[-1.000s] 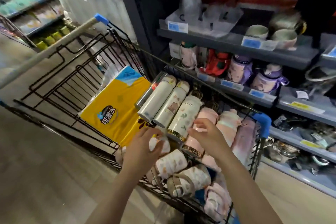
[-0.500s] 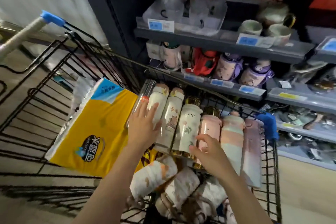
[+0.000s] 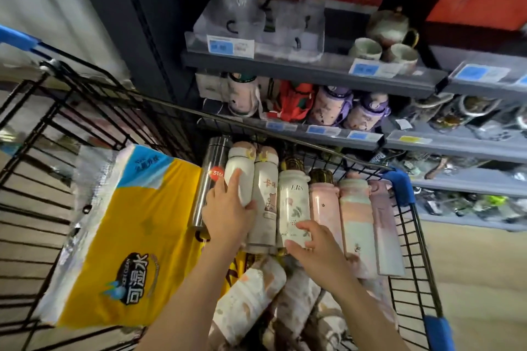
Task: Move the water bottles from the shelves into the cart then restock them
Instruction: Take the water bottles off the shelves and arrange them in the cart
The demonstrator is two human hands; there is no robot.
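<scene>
Evidently the loading was well advanced: patterned cylindrical water bottles point(image 3: 293, 202) lay rowed in the black wire cart point(image 3: 410, 236), left hand point(image 3: 228, 208) gripping a white one, right hand point(image 3: 316, 248) loosely spread on another, some remaining on the grey shelves point(image 3: 313, 71).

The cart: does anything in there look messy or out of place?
Yes. Bottles nearest the person lie jumbled at angles, unlike the neat row behind them. A yellow tissue pack shares the cart. No spills or damage visible.

head cam | looks down-forward — close over cart point(image 3: 399, 188) | single view
</scene>
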